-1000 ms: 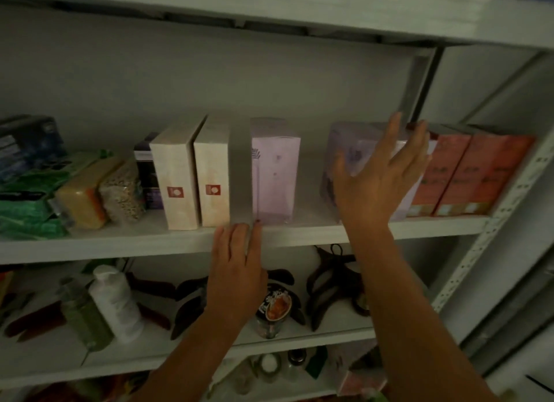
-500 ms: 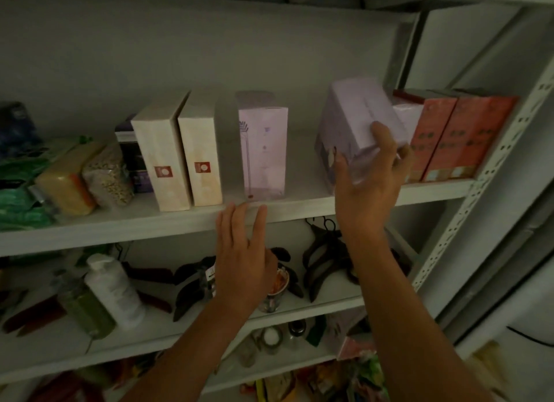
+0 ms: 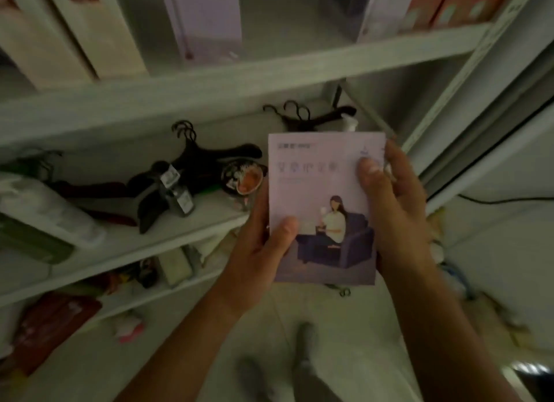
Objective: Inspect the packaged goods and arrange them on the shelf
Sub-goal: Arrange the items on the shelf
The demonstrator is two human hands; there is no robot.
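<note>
Inspection looks underway: the left hand (image 3: 263,252) and right hand (image 3: 392,216) each have a grip curled round one side of the lilac box (image 3: 323,192), held below the shelf (image 3: 239,81), not yet placed beside the standing boxes (image 3: 99,33)

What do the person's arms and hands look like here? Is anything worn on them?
The left hand and the right hand are bare: no gloves, and no ring, watch or bracelet shows. The left forearm and right forearm are bare too; no sleeve reaches into view. The picture is dim, so small details may be missed.
</note>
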